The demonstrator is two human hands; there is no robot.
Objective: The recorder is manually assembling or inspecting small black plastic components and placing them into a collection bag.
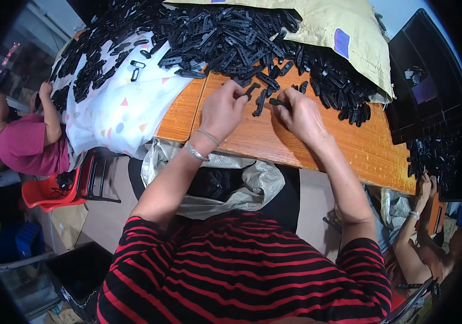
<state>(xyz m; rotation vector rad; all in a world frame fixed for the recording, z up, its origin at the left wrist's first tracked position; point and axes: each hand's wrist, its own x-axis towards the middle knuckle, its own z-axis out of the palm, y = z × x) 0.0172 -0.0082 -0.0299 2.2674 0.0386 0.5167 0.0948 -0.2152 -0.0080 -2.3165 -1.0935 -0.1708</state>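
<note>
My left hand [223, 112] pinches one end of a small black plastic clip-like piece [252, 89] above the wooden table [231, 139]. Facing it, my right hand [302, 116] grips another black plastic piece [277, 102] between thumb and fingers; most of that piece is hidden. Between the two hands a loose black piece [259, 103] lies on the wood. A large heap of similar black pieces [231, 40] spreads just beyond my fingers. What the pieces are exactly is too small to tell.
A yellowish sack [344, 24] spills black pieces at the far right. A black crate [425, 75] stands beside it. White patterned sheeting [128, 116] covers the left table, where a person in a magenta top [28, 137] works. An open woven sack [263, 183] hangs below the near edge. Another person's hand [424, 186] is at right.
</note>
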